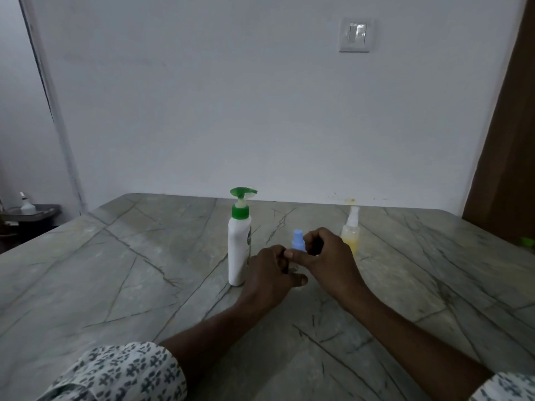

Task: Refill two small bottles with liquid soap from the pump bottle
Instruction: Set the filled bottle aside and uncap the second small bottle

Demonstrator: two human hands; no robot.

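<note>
The bench [121, 256] is a slab of polished grey-green stone, crossed by dark, crack-like veins. On it stands the pump bottle [239, 247] — tall, smooth white plastic, slightly waisted, with a green collar and a green spout head.

Just to its right both hands meet around the blue-topped bottle [298, 241]. Only its pale blue, ribbed cylindrical top shows above them; the body is hidden. The left hand [267, 274] has its fingers [280, 256] curled round the lower part, resting near the bench. The right hand [331, 257] closes thumb and fingers at the base of the blue top.

Behind the right hand, apart from it, stands the yellow-filled bottle [351, 231] — clear, rounded, with a whitish spray head. Printed cotton sleeves [121, 374] cover both forearms.
</note>
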